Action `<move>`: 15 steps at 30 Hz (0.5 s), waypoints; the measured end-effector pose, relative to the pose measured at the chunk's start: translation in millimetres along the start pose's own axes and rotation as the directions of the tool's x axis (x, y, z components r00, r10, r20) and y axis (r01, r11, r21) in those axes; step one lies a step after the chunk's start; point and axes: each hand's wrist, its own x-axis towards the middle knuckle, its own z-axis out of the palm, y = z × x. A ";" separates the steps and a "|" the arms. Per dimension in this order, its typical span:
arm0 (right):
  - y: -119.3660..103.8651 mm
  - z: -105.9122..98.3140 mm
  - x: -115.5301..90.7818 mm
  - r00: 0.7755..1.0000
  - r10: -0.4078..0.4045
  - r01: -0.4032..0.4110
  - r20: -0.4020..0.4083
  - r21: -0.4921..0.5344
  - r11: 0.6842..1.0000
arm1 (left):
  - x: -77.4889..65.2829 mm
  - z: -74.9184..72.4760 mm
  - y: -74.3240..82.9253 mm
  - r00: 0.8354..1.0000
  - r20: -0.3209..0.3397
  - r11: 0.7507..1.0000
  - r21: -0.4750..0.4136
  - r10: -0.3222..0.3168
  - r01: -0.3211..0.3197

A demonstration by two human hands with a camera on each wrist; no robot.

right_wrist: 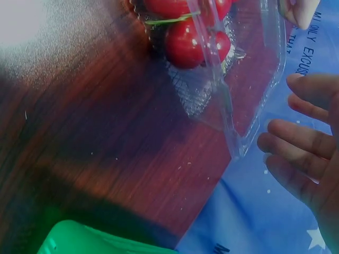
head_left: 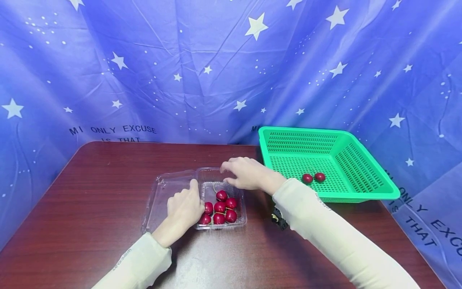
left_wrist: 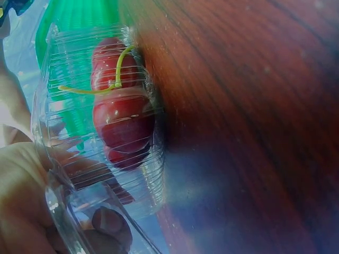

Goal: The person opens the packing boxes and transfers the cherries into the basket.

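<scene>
The left hand [head_left: 185,204] is resting between the box [head_left: 221,226] and its open lid [head_left: 162,200], grip curling; whether it's pinching plastic, I can't tell. The right hand [head_left: 247,172] is hovering near the far right corner, grip loosely spread, holding nothing. Seven cherries [head_left: 219,206] are sitting inside. Moving cherries between box and basket [head_left: 361,196] seems under way; two are lying there, and fetching them would mean clearing its raised rim.
</scene>
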 end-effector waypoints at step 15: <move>-16.5 24.8 2.6 0.993 -0.096 0.097 0.066 -0.017 0.995 | 0.8 0.1 0.2 1.000 0.011 1.000 0.004 -0.001 0.001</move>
